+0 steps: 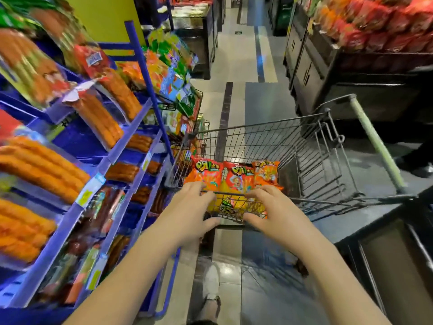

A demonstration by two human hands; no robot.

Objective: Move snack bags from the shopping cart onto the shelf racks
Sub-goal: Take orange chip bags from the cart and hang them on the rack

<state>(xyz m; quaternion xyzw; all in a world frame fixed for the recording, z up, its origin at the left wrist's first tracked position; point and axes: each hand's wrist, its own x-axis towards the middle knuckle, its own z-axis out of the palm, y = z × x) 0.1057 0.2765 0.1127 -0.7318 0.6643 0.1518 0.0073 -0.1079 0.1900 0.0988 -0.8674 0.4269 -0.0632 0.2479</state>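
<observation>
A wire shopping cart (pixel 257 129) stands in the aisle in front of me. Three orange snack bags (pixel 206 173) (pixel 237 178) (pixel 266 172) stand side by side at its near end, with a yellow bag (pixel 230 202) lying in front of them. My left hand (pixel 189 207) reaches over the cart's near rim, fingers extended toward the left orange bag, thumb below the rim. My right hand (pixel 277 213) reaches over the same rim on the other side of the yellow bag, fingers spread and loosely bent. Neither hand holds a bag.
Blue shelf racks (pixel 131 141) packed with orange and red snack packs run along my left, close to the cart. Dark display stands (pixel 351 90) with red bags line the right. The cart's pale handle (pixel 375 144) points right. Another person's shoe (pixel 421 170) is at the right edge.
</observation>
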